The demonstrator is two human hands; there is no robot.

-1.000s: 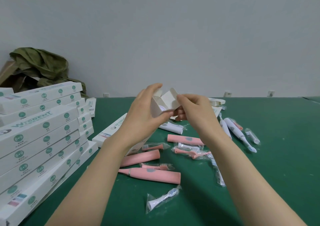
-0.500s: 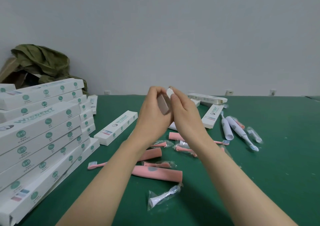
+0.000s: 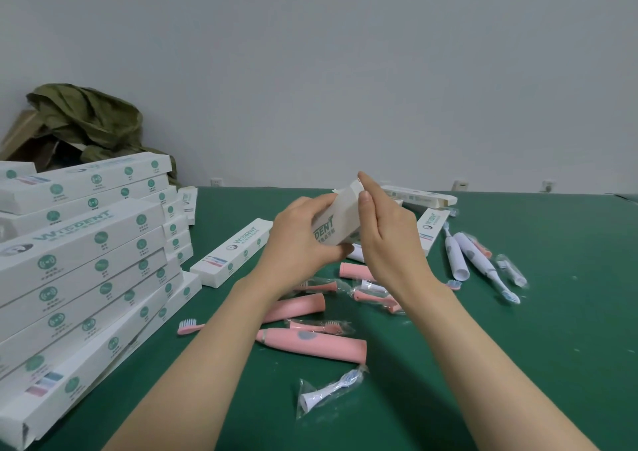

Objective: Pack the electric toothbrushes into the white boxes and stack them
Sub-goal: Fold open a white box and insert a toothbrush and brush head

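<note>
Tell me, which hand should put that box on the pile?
Probably the left. The left hand grips the white box round its middle, and the stack of boxes sits on that side; the right hand only pinches its end.

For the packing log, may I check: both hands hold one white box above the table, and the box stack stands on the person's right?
Not quite: the head view shows the box stack on the person's left. The left hand and right hand do hold one white box above the table.
</note>
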